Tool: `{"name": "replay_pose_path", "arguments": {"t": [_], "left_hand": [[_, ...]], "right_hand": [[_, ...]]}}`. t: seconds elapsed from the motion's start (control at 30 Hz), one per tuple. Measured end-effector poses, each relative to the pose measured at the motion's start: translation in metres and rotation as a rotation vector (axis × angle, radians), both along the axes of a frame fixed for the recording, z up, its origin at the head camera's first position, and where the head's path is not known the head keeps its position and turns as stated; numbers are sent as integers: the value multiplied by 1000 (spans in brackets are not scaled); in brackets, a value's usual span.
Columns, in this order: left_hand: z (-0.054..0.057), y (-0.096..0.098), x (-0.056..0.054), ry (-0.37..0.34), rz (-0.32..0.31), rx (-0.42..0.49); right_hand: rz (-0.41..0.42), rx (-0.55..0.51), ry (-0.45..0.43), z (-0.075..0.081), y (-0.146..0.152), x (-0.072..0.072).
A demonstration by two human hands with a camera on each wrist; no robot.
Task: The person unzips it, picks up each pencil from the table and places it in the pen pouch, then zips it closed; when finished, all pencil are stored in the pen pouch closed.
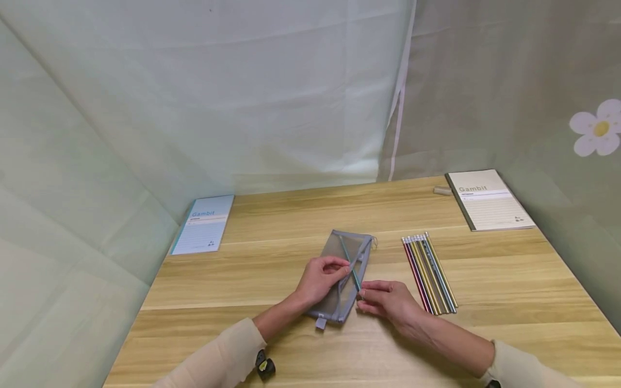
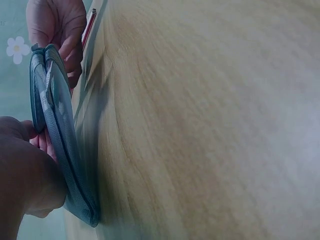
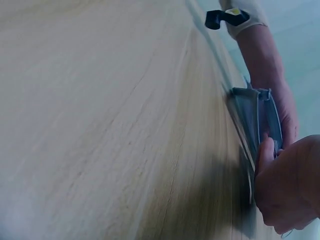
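A grey mesh zip pouch point(image 1: 328, 308) lies slanted on the wooden table, its zipped side parted. My left hand point(image 1: 321, 280) pinches the edge of that opening between thumb and fingers. A teal pencil point(image 1: 345, 249) reaches into the pouch, its far part seen through the mesh. My right hand point(image 1: 392, 306) pinches the pencil's near end at the pouch's right edge. In the left wrist view the pouch point(image 2: 65, 135) stands edge-on between both hands. The right wrist view shows the pouch point(image 3: 257, 107) gaping, with the right hand point(image 3: 287, 185) in front, hiding the pencil.
Right of the pouch lies a row of several pencils point(image 1: 427, 272) in red, gold, grey and blue. A blue notebook point(image 1: 202, 225) is at the back left, a cream notebook point(image 1: 490, 200) at the back right beside a small beige block point(image 1: 442, 191). Cloth walls enclose the table.
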State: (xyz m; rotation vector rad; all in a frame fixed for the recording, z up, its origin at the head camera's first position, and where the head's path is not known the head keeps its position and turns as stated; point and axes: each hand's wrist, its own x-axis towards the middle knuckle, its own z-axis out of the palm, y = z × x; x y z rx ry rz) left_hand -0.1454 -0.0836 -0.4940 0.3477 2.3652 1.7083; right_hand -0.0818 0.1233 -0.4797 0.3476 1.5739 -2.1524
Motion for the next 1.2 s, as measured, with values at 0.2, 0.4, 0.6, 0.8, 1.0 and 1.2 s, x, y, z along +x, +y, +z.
{"name": "replay_pose_path", "arguments": {"t": [0.2, 0.4, 0.6, 0.8, 1.0, 1.2], "left_hand": [[0, 0, 0, 6, -4, 0], [2, 1, 0, -12, -1, -11], [4, 2, 0, 3, 0, -2], [6, 4, 0, 123, -5, -73], [8, 7, 1, 225, 9, -135], [12, 9, 1, 249, 23, -165]], "right_hand": [[90, 86, 158, 0, -2, 1], [157, 245, 287, 2, -4, 4], [149, 154, 274, -2, -8, 1], [177, 178, 321, -5, -10, 0], [199, 163, 343, -5, -12, 0], [197, 187, 340, -5, -13, 1]]}}
